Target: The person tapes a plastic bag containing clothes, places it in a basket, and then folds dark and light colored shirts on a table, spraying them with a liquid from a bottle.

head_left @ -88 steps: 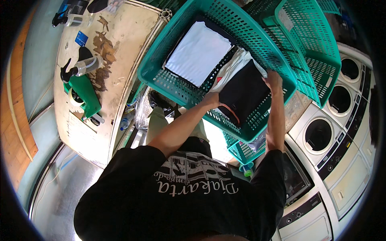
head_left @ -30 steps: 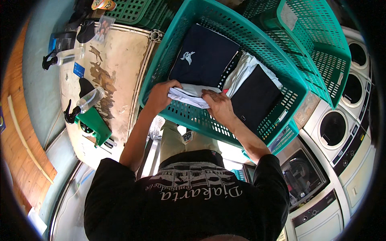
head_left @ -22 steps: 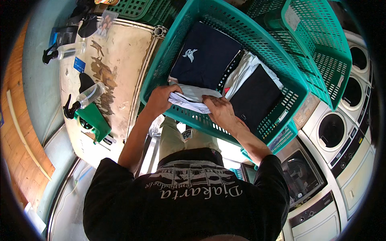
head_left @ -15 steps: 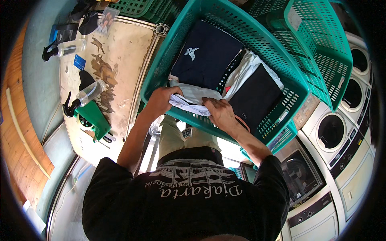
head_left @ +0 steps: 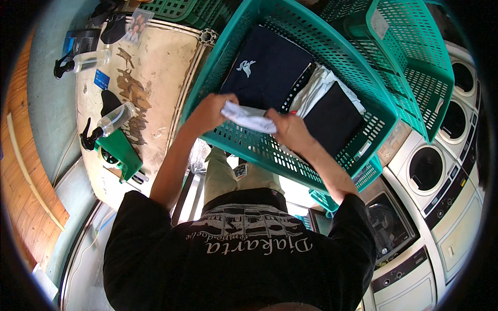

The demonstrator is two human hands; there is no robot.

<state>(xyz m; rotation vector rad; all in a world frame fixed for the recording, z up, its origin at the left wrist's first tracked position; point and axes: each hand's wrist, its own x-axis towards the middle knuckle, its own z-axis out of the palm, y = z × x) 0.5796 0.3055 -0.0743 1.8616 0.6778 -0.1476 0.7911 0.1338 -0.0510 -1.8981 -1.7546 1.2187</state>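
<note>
Between my two hands is a folded white garment (head_left: pixel 248 117), raised above the near side of a green plastic laundry basket (head_left: pixel 236 151). My left hand (head_left: pixel 211 111) grips its left end, and my right hand (head_left: pixel 291 131) pinches the right end; both are closed and slightly blurred. Inside the basket, a folded dark navy garment (head_left: pixel 267 70) with a pale bird-like emblem lies at the left. To its right sits a folded black garment (head_left: pixel 334 120), partly over crumpled white cloth (head_left: pixel 322 80). A bit of red shows beside the white cloth.
On the left, a worn table (head_left: pixel 161 67) holds two clear spray bottles (head_left: pixel 118 118), a green tool-like object (head_left: pixel 123 153) and a blue card (head_left: pixel 102 80). Another green basket (head_left: pixel 415 62) stands at the far right, beside front-loading machines (head_left: pixel 426 165).
Both hands have lifted the white garment up and away from the basket's contents, slightly toward the far side. It now looks more compact. The other clothes lie as before.
</note>
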